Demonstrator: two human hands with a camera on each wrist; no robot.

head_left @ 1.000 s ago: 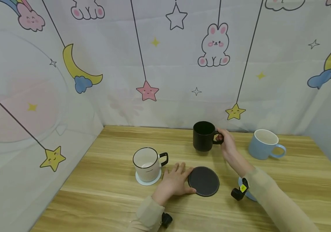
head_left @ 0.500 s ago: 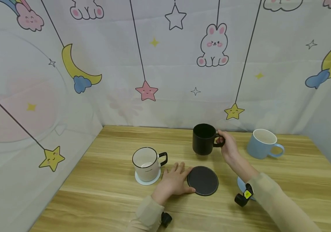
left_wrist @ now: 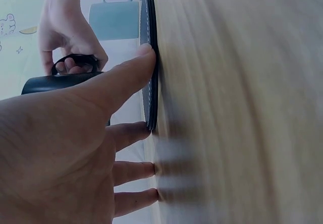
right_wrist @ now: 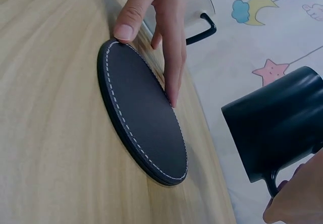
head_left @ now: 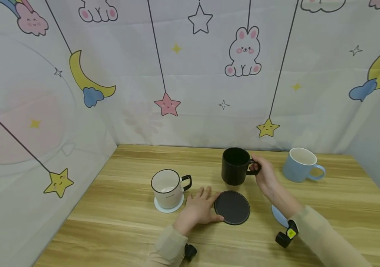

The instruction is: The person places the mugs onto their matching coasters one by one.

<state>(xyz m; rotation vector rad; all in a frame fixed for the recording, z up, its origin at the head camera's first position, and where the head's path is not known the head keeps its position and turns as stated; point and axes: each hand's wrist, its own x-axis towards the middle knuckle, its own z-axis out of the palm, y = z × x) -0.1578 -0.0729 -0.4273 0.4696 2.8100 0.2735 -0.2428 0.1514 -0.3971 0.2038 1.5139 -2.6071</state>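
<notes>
At table centre, right hand [head_left: 266,175] curled round handle of black mug [head_left: 234,167]: fingers through the loop, thumb on top, firm hold. Mug upright, mouth up, long axis vertical, handle pointing right toward the palm. Seen from right wrist view, mug [right_wrist: 275,125] clear of the wood, apart from black coaster [right_wrist: 143,114]; whether fully lifted or just grazing the table, cannot tell from head view. Inside of mug dark, contents not visible.

Just near of the mug, black coaster [head_left: 232,207] lying flat on table [head_left: 116,218], round, pale stitching along its rim. Left hand [head_left: 198,210] at coaster's left edge, fingers straight and spread, thumb tip and forefinger touching the rim, other fingertips resting on the wood; nothing gripped, pressing only. Same contact plain in left wrist view: thumb [left_wrist: 132,71] against coaster edge [left_wrist: 150,57].

Left of that hand, white mug [head_left: 167,188] with black rim and black handle, upright on a pale coaster [head_left: 159,206], handle pointing right; a little pale something at the bottom, unclear what. Far right, light blue mug [head_left: 300,165], upright, handle right, white inside. Light blue coaster [head_left: 278,216] partly hidden under right forearm. Printed backdrop [head_left: 243,52] with rabbit, stars and moons behind the table.
</notes>
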